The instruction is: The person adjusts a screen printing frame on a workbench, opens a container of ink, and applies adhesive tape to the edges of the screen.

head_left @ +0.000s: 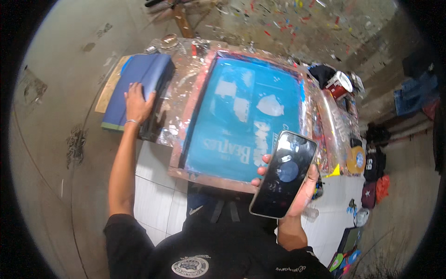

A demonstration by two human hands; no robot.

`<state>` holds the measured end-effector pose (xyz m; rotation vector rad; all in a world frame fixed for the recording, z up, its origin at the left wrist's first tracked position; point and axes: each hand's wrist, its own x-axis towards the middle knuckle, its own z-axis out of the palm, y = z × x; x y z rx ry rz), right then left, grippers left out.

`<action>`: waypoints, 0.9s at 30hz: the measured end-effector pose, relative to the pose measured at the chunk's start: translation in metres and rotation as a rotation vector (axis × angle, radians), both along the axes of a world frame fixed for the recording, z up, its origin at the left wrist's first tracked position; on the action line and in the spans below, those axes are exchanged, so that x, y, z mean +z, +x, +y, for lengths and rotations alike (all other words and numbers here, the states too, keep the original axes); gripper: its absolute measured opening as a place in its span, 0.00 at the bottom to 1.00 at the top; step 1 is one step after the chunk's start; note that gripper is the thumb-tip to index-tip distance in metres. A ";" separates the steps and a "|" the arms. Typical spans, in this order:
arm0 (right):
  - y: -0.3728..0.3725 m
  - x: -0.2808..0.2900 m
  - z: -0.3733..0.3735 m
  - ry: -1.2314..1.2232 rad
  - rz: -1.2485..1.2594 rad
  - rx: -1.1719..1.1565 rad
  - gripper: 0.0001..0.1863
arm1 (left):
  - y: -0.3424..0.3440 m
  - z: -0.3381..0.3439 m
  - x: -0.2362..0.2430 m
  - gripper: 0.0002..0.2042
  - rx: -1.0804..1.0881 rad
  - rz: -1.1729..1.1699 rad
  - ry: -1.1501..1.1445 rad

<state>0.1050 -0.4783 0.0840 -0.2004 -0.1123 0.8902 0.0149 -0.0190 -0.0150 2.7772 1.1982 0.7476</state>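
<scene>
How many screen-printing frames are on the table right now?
1: the blue-mesh printing frame lies mid-table, between the left hand on folded blue cloth and the right hand holding a phone.

Screen frame [241, 116] fills bench; floor left free.

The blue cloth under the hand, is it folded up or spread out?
Folded. The blue cloth lies as a thick, neat stack with layered edges at its right side, and the left hand rests flat on it.

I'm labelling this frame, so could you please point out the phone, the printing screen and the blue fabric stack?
phone [284, 174], head view, glass face.
printing screen [241, 116], head view, blue mesh.
blue fabric stack [139, 74], head view, top fold.
</scene>
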 end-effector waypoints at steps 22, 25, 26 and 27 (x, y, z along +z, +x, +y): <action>0.026 0.074 0.151 -0.284 -0.303 0.816 0.49 | -0.009 -0.003 0.004 0.28 -0.018 -0.235 -0.181; 0.030 0.062 0.166 -0.271 -0.312 0.829 0.47 | -0.010 -0.002 0.006 0.28 -0.030 -0.258 -0.199; 0.032 0.063 0.172 -0.276 -0.318 0.830 0.47 | -0.008 -0.003 0.008 0.28 -0.029 -0.266 -0.202; 0.033 0.064 0.178 -0.288 -0.358 0.815 0.46 | -0.009 -0.003 0.011 0.27 -0.025 -0.260 -0.213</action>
